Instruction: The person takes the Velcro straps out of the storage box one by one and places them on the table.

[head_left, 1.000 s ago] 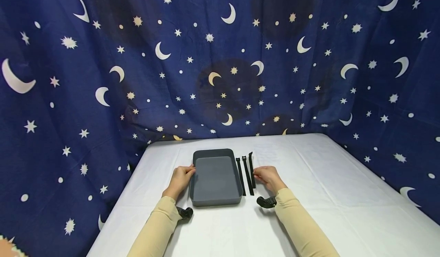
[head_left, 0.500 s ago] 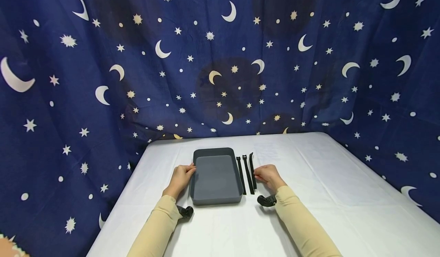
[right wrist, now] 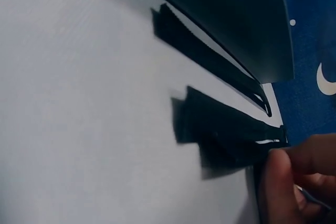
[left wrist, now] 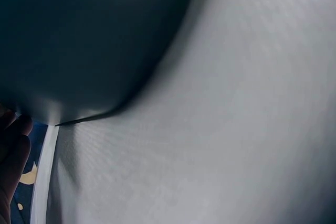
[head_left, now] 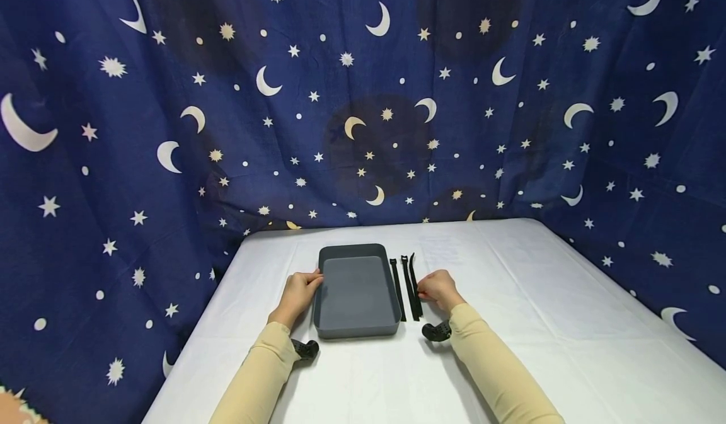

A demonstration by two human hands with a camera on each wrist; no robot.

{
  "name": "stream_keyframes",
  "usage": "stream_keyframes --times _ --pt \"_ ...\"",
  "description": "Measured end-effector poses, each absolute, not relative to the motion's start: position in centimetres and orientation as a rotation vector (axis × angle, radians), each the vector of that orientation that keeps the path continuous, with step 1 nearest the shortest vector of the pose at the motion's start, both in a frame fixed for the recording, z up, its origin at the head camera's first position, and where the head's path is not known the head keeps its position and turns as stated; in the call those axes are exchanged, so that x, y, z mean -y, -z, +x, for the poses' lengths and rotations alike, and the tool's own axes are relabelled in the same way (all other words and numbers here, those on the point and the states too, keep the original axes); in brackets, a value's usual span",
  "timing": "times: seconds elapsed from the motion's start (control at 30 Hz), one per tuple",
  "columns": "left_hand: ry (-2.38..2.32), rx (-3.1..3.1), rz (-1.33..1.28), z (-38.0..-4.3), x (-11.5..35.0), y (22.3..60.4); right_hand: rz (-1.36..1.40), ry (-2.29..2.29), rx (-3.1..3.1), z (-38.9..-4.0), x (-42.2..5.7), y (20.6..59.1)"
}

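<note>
A dark grey rectangular tray lies on the white-covered table. My left hand holds its left wall, thumb and fingers at the rim; the left wrist view catches only fingertips against the tray's side. To the right of the tray lie three black hook-and-loop cable straps, roughly parallel. My right hand pinches the rightmost strap between thumb and forefinger, partly covering it. That strap's near end touches or overlaps the middle strap. The left strap lies apart, close beside the tray.
White cloth covers the table around the tray and straps. A dark blue curtain with moons and stars hangs behind and at both sides. Black wrist-worn devices stick out below both hands.
My right hand has shifted slightly left, bringing the rightmost strap closer to the middle one. The left hand and tray stay where they were.
</note>
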State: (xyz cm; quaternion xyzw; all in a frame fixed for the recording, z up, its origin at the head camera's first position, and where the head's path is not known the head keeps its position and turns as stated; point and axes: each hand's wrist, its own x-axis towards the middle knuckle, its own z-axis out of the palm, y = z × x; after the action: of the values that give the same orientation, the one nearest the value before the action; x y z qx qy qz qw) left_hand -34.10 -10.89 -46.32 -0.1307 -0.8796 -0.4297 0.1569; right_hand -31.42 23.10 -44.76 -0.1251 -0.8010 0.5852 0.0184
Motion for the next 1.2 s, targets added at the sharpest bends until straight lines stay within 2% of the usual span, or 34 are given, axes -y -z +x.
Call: stream_keyframes --times 0.37,0.7,0.93,1.2 --pt "1.241 2.514 -0.376 -33.8 10.9 45.9 -0.484 -1.662 2.602 -32.0 -22.9 44.3" --pt "1.239 2.513 -0.386 -33.8 10.8 45.9 -0.432 -1.464 2.682 -31.7 -23.2 44.1" --pt "1.217 2.529 -0.386 -34.0 10.8 46.2 -0.360 -1.084 2.784 -31.3 -23.3 44.1" --pt "1.203 2.540 -0.386 -34.0 10.9 46.6 -0.333 -1.056 2.791 -30.9 -23.3 44.4"
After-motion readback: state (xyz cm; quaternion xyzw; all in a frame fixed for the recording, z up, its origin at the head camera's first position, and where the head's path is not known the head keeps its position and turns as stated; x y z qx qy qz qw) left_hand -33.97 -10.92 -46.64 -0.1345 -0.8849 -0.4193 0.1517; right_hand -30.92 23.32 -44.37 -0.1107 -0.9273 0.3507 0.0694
